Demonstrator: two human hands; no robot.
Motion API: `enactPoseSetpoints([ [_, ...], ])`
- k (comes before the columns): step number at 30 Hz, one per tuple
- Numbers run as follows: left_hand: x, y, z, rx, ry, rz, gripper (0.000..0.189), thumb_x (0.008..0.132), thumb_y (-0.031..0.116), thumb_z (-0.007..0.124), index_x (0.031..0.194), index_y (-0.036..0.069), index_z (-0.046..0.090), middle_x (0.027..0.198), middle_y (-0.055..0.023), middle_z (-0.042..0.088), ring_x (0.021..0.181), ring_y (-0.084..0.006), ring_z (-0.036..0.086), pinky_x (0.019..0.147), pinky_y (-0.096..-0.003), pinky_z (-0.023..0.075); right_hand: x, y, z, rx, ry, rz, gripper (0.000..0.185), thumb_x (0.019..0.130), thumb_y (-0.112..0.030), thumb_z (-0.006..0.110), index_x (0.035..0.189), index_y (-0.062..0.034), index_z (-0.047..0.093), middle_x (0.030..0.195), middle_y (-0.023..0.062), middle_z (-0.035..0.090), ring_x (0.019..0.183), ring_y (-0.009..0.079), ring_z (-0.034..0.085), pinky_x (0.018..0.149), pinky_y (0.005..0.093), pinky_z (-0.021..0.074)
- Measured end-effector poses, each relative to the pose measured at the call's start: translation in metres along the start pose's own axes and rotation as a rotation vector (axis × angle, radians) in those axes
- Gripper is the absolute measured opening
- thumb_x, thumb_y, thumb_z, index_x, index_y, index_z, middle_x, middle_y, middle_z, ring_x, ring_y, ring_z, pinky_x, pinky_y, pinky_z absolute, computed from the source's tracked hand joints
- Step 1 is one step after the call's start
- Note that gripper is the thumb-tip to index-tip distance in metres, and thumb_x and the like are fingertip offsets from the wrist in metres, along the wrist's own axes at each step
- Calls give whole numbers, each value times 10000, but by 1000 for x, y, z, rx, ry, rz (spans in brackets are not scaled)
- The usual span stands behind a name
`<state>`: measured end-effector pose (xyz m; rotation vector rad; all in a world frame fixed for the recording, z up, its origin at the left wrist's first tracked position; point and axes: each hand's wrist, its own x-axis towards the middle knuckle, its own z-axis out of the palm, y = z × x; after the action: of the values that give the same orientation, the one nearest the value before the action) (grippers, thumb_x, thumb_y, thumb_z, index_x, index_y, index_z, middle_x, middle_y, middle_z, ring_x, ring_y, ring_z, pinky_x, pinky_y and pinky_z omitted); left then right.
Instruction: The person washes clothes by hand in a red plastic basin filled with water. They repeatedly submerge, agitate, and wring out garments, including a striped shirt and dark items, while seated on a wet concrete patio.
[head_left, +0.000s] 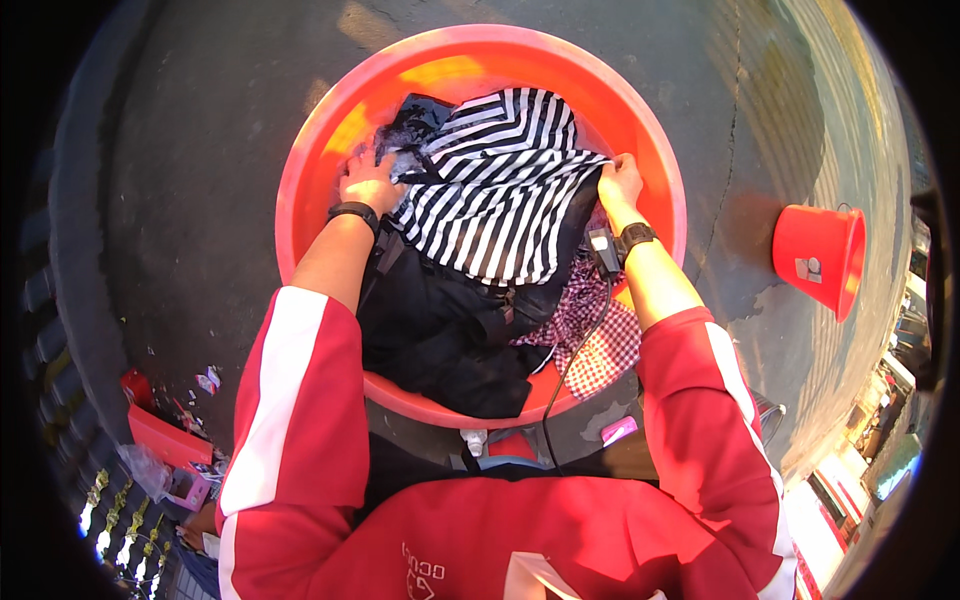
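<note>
A black-and-white striped garment (487, 217) lies spread over other laundry in a large red plastic basin (480, 39). My right hand (621, 180) grips its right edge and pulls the fabric into creases. At the basin's left side, my left hand (370, 180) rests with fingers apart on wet dark cloth and foam, beside the striped garment's left edge. Glossy wet dark fabric (420, 120) shows behind the stripes. Black garments (442, 337) are heaped at the near side, partly over the rim. A red-and-white checked cloth (600, 337) hangs over the near right rim.
A red bucket (814, 259) stands on the concrete floor to the right. A black cable (574, 360) runs from a small device (604, 251) at my right wrist towards my body. A pink packet (619, 431) lies near the basin. Scraps and a red box (169, 439) lie at lower left.
</note>
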<state>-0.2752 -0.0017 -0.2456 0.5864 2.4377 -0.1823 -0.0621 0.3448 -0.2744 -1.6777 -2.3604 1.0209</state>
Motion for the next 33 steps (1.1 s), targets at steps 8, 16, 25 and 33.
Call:
enactPoseSetpoints([
  [8, 19, 13, -22, 126, -58, 48, 640, 786, 398, 743, 1298, 43, 596, 1334, -221, 577, 1230, -365, 574, 954, -432, 516, -55, -50, 27, -380, -13, -475, 623, 925, -361, 596, 1470, -139, 390, 1544, 223, 281, 1404, 456, 271, 1115, 581, 293],
  [16, 4, 51, -4, 57, 191, 534, 732, 837, 426, 713, 1491, 289, 415, 1610, -74, 277, 1474, -294, 278, 1181, -481, 243, -46, -27, 34, -797, -543, -595, 628, 948, -497, 523, 1499, -215, 411, 1549, 110, 378, 1417, 345, 320, 1149, 508, 241],
  [25, -3, 40, 38, -129, 163, 76, 719, 824, 418, 694, 1460, 182, 457, 1609, -154, 240, 1438, -457, 257, 1151, -596, 237, -40, -76, 78, -294, -122, -75, 612, 894, -361, 588, 1297, 91, 499, 1406, 257, 464, 1324, 410, 387, 1090, 546, 339],
  [33, 5, -4, 7, 167, -220, 383, 719, 842, 545, 650, 1463, 225, 479, 1545, -98, 395, 1473, -332, 247, 1151, -512, 287, -33, -72, 56, -866, -533, -584, 574, 922, -462, 547, 1408, -158, 523, 1529, 88, 434, 1433, 349, 301, 1151, 621, 185],
])
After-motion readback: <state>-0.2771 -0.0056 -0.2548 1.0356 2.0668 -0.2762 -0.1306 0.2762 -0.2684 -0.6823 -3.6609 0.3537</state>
